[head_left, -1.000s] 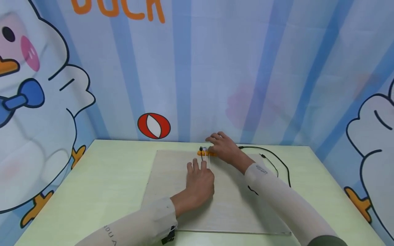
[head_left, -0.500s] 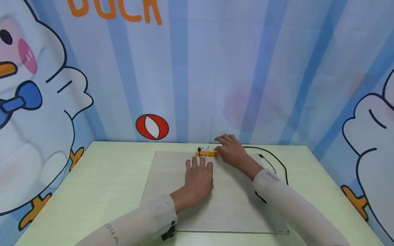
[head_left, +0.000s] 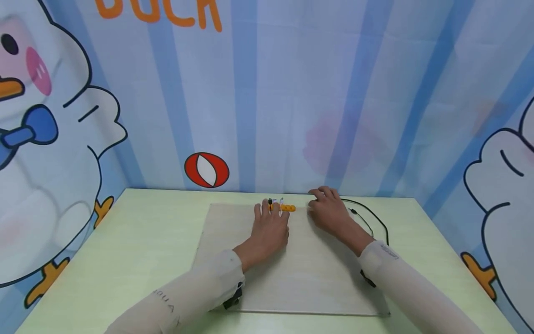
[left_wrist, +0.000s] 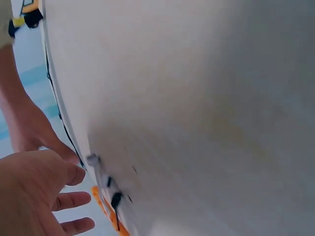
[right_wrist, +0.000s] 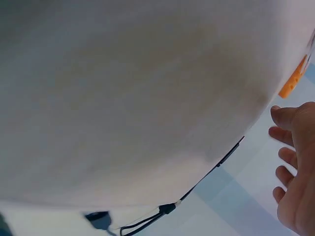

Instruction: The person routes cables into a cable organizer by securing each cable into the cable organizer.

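Since one black cable end (head_left: 270, 201) and what look like white cable ends (head_left: 281, 201) stand at the orange strip (head_left: 289, 208), the job of seating cables looks, in my judgement, partly done. That strip lies right at the fingertips of the left hand (head_left: 269, 232), by the far edge of the board (head_left: 317, 278). The left fingers are spread, with nothing seen pinched — whether they touch the strip I cannot tell. To the left of the fingers of the right hand (head_left: 329, 211), and apart from them, the strip's other end shows no cable. Those fingers are loosely bent and separated, with no object visible between them. What may be left lies to their right: the thick black cable (head_left: 373, 215) and a thinner dark cord (its plug (head_left: 353, 211) unattached) — though whether either belongs in the strip is unclear.
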Motion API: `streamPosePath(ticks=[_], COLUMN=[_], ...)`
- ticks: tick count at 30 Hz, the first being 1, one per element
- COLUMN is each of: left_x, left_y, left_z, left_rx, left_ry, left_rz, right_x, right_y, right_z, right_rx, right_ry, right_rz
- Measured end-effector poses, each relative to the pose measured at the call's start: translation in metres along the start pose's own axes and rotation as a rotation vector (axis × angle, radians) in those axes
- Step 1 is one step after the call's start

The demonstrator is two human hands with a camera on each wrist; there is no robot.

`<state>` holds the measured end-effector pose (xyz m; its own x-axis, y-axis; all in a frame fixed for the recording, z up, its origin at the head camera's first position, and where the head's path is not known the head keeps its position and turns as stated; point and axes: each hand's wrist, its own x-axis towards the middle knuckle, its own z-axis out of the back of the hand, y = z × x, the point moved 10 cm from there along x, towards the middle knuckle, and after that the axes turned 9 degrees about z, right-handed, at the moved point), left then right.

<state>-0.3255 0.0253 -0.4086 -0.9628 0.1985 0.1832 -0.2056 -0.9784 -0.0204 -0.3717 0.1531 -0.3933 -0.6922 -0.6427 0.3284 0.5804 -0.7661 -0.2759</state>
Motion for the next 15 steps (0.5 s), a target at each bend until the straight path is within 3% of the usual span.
streamPosePath(ticks=[1,7,8,15], left_x=[0.007,0.028,0.027,0.042], left_y=[0.004,0.015,0.014,0.004], left_z=[-0.011,-0.023,-0.014,-0.004], left_rx=[0.016,-0.014,-0.029,-0.001], left_ry=[-0.026,-0.075,-0.066,-0.096], left_rz=[-0.003,-0.034,-0.042,-0.122], right_x=[-0.003,-0.015,-0.017,-0.031], right_y=[-0.002,-0.009,-0.009,-0.007], right_z=[0.001,0.003,0.003,0.010], right_rx=[0.014,0.107,0.118,0.110], right_ry=[0.000,0.063,0.083,0.212], right_rz=[-0.012,-0.079,-0.088,-0.147])
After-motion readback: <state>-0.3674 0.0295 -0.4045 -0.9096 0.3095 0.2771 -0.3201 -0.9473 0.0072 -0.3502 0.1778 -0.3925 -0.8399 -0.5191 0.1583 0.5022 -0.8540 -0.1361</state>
